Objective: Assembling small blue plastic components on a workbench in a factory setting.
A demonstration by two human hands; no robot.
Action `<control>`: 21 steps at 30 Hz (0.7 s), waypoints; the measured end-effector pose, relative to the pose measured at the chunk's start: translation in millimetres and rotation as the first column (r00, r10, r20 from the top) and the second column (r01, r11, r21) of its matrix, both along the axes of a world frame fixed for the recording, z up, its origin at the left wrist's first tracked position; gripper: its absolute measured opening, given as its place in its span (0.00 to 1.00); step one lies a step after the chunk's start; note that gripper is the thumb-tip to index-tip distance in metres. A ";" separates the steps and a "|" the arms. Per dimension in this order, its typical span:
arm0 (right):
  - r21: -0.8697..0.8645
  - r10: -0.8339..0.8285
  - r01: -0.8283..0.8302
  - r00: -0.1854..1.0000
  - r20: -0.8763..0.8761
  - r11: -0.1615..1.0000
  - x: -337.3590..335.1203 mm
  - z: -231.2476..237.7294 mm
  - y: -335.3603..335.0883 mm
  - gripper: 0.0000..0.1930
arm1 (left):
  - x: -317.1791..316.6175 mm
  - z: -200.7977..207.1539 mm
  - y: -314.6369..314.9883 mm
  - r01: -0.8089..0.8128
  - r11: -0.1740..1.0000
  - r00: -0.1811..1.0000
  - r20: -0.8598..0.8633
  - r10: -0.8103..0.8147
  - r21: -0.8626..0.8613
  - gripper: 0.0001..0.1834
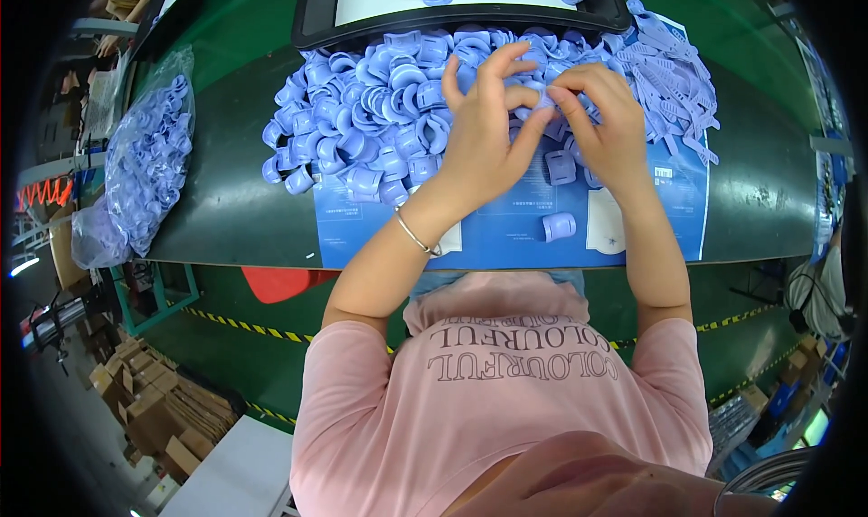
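My left hand (484, 137) and my right hand (617, 130) meet above the blue printed sheet (506, 211) on the bench. Thumb and index finger of each pinch a small lavender plastic piece (546, 98), mostly covered by the fingers; its exact shape cannot be made out. The other left fingers are raised and spread. A big heap of curved lavender plastic pieces (389, 97) lies behind and left of my hands. Flat lavender perforated straps (674, 83) are piled to the right. One curved piece (559, 227) sits alone near the front edge.
At the back stands a black tray (312, 20) with a white bottom, two lavender pieces inside. A clear plastic bag (154, 155) full of lavender pieces rests on the bench's left end. A red stool (280, 282) shows below the front edge.
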State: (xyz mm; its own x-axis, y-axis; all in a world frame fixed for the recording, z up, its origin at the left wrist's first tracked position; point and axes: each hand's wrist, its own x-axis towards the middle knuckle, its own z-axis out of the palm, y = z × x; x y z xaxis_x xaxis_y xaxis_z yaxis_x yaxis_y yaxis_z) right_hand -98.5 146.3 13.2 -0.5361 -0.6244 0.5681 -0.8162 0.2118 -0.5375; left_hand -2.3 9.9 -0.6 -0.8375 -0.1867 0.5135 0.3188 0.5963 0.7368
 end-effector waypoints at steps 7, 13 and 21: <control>0.067 0.059 -0.049 0.985 -0.164 0.997 -6.1 6.9 3.3 0.04 | -2.0 -2.7 -5.0 -0.111 0.966 0.993 -0.054 0.102 -0.233 0.31; 0.090 0.052 -0.033 0.976 -0.212 0.995 -0.3 7.4 0.7 0.05 | -3.2 -5.9 -8.4 -0.087 0.970 0.995 -0.065 0.074 -0.225 0.25; -0.124 0.177 -0.137 0.888 0.424 0.983 -10.4 0.7 6.0 0.07 | -1.9 -1.1 -7.9 0.119 0.986 0.986 -0.104 -0.131 -0.114 0.22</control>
State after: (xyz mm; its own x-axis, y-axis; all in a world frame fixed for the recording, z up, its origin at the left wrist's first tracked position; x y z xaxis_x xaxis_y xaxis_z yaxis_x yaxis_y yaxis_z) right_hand -108.9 152.3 13.9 -0.6397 -0.6792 0.3598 -0.5184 0.0356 -0.8544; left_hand -4.1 2.0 -1.7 -0.7878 -0.0231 0.6155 0.4717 0.6200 0.6270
